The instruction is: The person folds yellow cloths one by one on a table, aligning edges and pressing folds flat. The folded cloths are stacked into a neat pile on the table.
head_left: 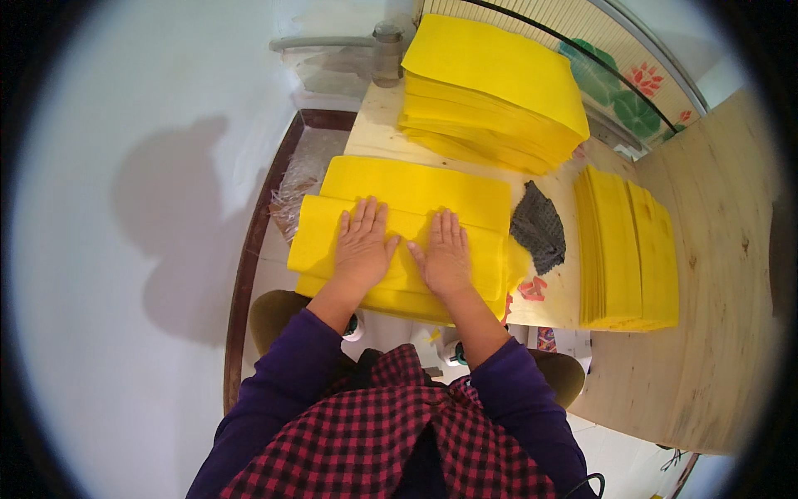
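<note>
Neither hand has a grip on anything: the left hand [362,246] and the right hand [445,254] lie flat, palms down and fingers spread, side by side on a folded yellow sheet [324,229]. That sheet tops a small stack of yellow sheets [416,187] at the near edge of the table [706,349], directly in front of the person.

The material looks thin, light and limp, like tissue or soft paper, so it would likely crease easily, slide on the sheets beneath and tear if tugged. A flat palm seems the safest way to hold it down; lifting would best be done by pinching a free edge or corner, such as the left end of the fold.

Just right of the stack lies a dark grey mesh cloth [539,226]. Farther right is a row of folded yellow pieces [628,249], and behind stands a tall pile of yellow sheets [490,83].
</note>
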A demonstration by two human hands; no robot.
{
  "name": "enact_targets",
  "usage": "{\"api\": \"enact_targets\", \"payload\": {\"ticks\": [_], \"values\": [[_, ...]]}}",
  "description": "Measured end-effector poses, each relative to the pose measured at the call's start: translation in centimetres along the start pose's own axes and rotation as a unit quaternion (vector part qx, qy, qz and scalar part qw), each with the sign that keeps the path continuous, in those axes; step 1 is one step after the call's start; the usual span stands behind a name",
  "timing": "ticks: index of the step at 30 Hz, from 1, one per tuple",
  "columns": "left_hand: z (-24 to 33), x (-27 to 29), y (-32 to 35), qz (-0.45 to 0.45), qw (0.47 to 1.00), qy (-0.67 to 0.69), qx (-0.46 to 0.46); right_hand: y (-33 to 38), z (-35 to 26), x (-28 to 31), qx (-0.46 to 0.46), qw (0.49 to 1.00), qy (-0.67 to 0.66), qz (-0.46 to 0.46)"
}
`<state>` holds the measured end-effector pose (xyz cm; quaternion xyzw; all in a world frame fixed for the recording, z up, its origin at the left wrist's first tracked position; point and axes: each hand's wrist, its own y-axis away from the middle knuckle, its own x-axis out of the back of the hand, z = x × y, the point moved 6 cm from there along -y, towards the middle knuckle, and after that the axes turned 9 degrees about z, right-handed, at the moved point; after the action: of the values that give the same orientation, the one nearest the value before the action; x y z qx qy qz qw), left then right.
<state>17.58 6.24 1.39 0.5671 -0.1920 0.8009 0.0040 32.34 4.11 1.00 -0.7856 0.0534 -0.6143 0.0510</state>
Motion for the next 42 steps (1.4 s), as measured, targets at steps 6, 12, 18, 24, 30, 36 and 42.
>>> {"api": "enact_targets", "payload": {"ticks": [6,12,18,24,30,36,42], "values": [[-1.3,0.2,0.0,-0.014,0.999,-0.041,0.031,0.7,3.7,0.9,-0.057,0.997,0.052,-0.001],[-5.6,1.4,0.4,-0.015,0.994,-0.056,0.091,0.6,4.0,1.0,-0.078,0.996,0.050,-0.012],[-10.0,2.2,0.8,-0.087,0.975,-0.059,0.195,0.7,3.7,1.5,-0.081,0.996,0.028,-0.016],[-7.4,6.1,-0.7,0.061,0.979,-0.168,0.093,0.7,3.7,1.5,-0.082,0.996,0.041,-0.017],[5.8,-0.4,-1.3,-0.064,0.997,0.039,-0.035,0.8,4.0,1.0,-0.042,0.997,0.058,0.013],[-0.7,-0.2,-0.9,-0.048,0.998,-0.028,0.034,0.9,4.4,0.6,-0.030,0.998,0.043,0.024],[-7.7,1.4,-0.1,-0.017,0.988,-0.070,0.139,0.9,4.1,1.1,-0.030,0.999,0.028,0.026]]}}
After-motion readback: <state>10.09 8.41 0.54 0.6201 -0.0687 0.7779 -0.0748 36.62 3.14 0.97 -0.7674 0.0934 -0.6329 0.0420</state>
